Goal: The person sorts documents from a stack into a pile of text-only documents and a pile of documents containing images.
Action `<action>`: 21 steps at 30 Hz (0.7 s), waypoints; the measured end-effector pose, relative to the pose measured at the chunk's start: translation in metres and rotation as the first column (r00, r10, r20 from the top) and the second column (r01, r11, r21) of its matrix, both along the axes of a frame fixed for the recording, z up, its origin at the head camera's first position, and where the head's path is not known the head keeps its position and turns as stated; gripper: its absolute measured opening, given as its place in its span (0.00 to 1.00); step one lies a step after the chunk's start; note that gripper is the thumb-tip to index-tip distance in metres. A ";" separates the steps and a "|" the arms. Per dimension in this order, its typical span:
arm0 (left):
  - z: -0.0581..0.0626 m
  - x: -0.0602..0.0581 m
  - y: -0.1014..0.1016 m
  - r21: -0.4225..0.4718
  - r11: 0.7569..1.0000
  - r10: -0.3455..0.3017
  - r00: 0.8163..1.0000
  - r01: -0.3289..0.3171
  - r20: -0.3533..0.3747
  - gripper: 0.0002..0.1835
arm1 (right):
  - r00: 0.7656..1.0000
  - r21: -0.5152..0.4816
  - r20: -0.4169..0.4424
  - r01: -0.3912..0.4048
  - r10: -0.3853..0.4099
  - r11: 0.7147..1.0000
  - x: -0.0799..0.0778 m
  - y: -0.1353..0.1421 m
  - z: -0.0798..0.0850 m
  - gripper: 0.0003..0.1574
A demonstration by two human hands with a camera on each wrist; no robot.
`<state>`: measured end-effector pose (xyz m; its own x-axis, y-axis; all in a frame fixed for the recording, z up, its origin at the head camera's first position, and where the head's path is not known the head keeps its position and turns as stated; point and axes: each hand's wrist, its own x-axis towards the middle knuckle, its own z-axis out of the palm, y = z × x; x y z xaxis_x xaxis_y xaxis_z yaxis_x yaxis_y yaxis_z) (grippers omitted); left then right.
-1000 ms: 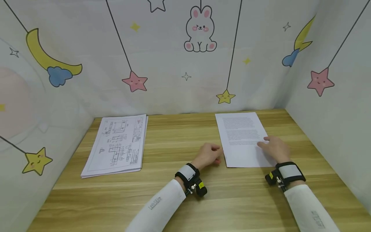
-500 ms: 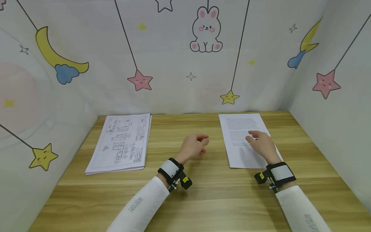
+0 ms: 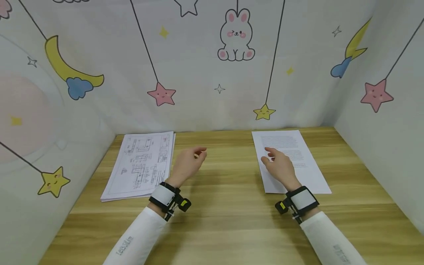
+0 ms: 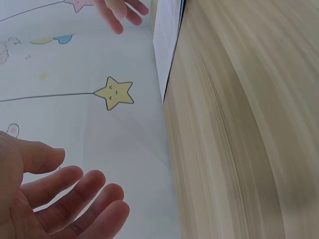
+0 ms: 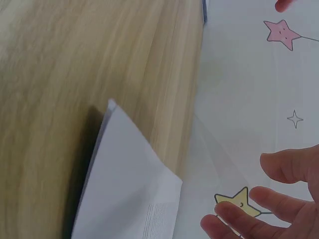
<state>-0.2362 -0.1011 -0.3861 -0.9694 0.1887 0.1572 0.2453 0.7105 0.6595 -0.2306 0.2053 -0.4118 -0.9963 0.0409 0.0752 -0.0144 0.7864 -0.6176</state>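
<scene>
My left hand (image 3: pixel 186 165) hovers just right of a stack of paper sheets (image 3: pixel 137 165) printed with technical drawings, at the table's left. Its fingers are loosely bent with nothing between them, as the left wrist view also shows. On the right lies a text-printed stack of paper (image 3: pixel 313 176), its edge showing some thickness in the right wrist view. Above its left part floats my right hand (image 3: pixel 279 167), thumb and fingers apart and holding nothing; it covers some of the printed text in the head view.
Both stacks rest on a wood-grain table (image 3: pixel 218 221). A white backdrop (image 3: pixel 198 73) with cartoon stars, a moon and a rabbit encloses the table at the back and both sides. Each wrist carries a strapped camera (image 3: pixel 183 203).
My left hand has moved left, from beside the text-printed stack to beside the drawings. The right hand has shifted left from that stack's right edge to over its left part. Both stacks stay put.
</scene>
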 end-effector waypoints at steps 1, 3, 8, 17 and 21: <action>-0.001 -0.001 -0.005 -0.003 1.000 0.011 1.000 -0.011 0.001 0.20 | 1.000 0.004 0.002 -0.007 0.007 1.000 0.000 -0.004 -0.001 0.31; -0.003 -0.002 -0.015 -0.006 0.999 0.032 0.999 -0.032 -0.006 0.20 | 1.000 0.009 0.000 -0.017 0.017 1.000 0.000 -0.012 -0.002 0.31; -0.011 -0.004 -0.036 -0.030 0.997 0.074 0.997 -0.075 -0.035 0.19 | 0.999 0.019 -0.003 -0.046 0.046 0.999 -0.002 -0.030 -0.001 0.33; -0.028 -0.002 -0.067 -0.174 0.975 0.128 0.989 -0.139 -0.073 0.19 | 0.997 0.023 0.001 -0.075 0.075 0.997 -0.003 -0.063 -0.002 0.35; -0.033 -0.002 -0.082 -0.213 0.962 0.156 0.985 -0.168 -0.073 0.20 | 0.997 -0.009 0.015 -0.077 0.077 0.997 -0.002 -0.076 -0.008 0.35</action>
<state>-0.2383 -0.1835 -0.4189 -0.9808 0.0656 0.1837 0.1467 0.8688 0.4730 -0.2326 0.1290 -0.4198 -0.9976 -0.0351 0.0599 -0.0649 0.7783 -0.6245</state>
